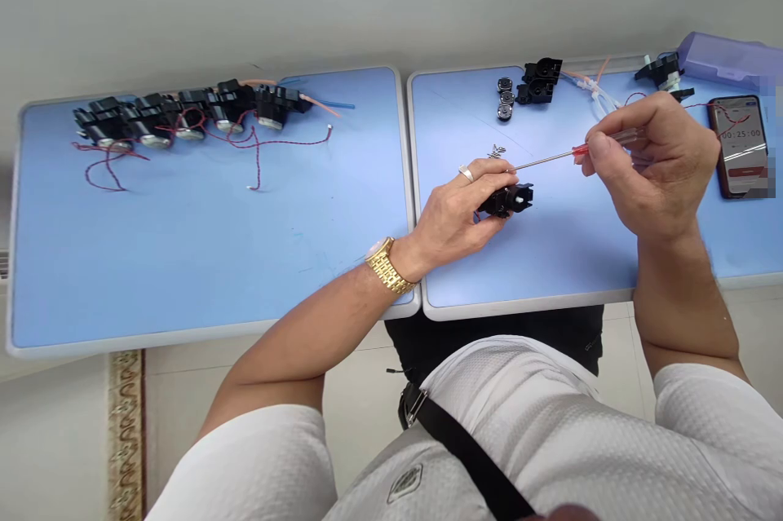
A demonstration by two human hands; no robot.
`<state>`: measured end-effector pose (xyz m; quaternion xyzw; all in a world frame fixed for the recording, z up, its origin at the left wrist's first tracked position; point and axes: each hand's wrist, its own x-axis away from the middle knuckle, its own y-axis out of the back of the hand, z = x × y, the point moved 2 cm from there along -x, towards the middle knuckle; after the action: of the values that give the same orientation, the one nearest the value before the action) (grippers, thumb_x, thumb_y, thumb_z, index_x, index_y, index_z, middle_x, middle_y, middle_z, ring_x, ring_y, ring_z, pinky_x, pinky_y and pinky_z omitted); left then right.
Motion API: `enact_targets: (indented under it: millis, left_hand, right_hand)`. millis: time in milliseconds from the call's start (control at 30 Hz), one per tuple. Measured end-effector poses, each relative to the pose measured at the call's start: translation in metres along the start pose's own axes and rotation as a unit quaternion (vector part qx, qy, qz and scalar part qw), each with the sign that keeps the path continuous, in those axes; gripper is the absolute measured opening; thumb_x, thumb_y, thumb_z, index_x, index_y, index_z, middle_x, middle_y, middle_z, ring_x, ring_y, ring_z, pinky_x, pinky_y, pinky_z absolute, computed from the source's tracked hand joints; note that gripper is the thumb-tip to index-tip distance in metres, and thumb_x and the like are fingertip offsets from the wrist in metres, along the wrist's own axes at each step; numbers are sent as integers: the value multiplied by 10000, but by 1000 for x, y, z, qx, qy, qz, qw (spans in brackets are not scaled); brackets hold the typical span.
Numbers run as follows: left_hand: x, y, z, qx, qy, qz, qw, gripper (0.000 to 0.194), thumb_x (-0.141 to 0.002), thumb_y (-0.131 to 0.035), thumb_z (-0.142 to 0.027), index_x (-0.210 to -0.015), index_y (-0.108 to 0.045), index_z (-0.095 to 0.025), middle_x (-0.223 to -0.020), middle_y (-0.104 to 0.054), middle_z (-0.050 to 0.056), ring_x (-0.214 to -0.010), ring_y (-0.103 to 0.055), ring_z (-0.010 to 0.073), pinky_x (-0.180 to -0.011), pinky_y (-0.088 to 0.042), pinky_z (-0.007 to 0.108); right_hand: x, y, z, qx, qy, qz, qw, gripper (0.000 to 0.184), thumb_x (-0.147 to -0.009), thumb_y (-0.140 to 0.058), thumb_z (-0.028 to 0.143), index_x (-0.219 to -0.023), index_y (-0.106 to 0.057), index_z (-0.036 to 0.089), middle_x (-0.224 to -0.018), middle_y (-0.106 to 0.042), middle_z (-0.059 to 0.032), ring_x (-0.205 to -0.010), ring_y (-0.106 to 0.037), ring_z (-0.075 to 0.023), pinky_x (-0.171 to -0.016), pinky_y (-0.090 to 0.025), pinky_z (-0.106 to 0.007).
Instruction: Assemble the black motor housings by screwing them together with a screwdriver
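My left hand, with a ring and a gold watch, grips a small black plastic assembly on the right-hand blue table. A white stub shows at the assembly's right end; the fingers cover its left part. In my right hand is a screwdriver with a clear and red handle, held nearly level. Its thin metal shaft points left, and the tip ends at my left fingertips, where I cannot tell what it touches. Just beyond those fingers lies a little pile of screws.
Several black motor assemblies with red wires line the back of the left table. Round metal-faced parts and black housings are at the back right. A phone and a purple case lie far right. A gap separates the tables.
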<state>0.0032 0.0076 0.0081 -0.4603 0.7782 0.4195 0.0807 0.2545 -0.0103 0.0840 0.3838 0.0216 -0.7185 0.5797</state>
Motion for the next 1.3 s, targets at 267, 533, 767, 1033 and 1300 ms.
enact_targets:
  millis: [267,533,767,1033,1300]
  left_hand:
    - [0,1,0,15,12,4,1000,399,-1021,-744,-198,-1414,-699,-254,-1472,-755,147,-1370,-754,293,-1156,-657,489]
    - [-3,2,-2,78,85,-4,993,374,-1001,-792,-227,-1374,-761,-242,-1562,-731,168,-1531,-677,338,-1244,-595,545]
    - [-7,3,-6,174,191,9,966,375,-955,-797,-269,-1319,-815,-183,-1286,-867,85,-1126,-831,215,-1036,-664,337]
    - [-9,5,-9,182,243,28,952,397,-924,-799,-323,-1293,-823,-177,-1252,-870,83,-1080,-819,220,-996,-646,336]
    - [-9,4,-9,173,213,22,961,371,-935,-781,-283,-1290,-824,-182,-1302,-867,89,-1146,-820,227,-1077,-630,359]
  right_hand:
    - [1,-2,-4,-16,31,-1,999,25,-1031,-805,410,-1009,-808,398,-758,-783,46,-667,-783,-224,-622,-608,-427]
    - [1,-5,-2,-82,46,-68,993,135,-1025,-850,482,-1021,-813,352,-812,-783,43,-652,-776,-210,-540,-599,-388]
    - [8,0,13,-85,6,-52,995,75,-997,-823,509,-1010,-832,436,-780,-778,8,-639,-757,-298,-525,-616,-535]
    - [11,0,13,-71,7,6,997,158,-1031,-761,467,-1110,-839,579,-797,-803,55,-606,-714,-302,-543,-569,-601]
    - [13,0,13,-28,-15,26,999,158,-1038,-746,504,-1116,-808,626,-839,-817,87,-652,-729,-316,-588,-541,-613]
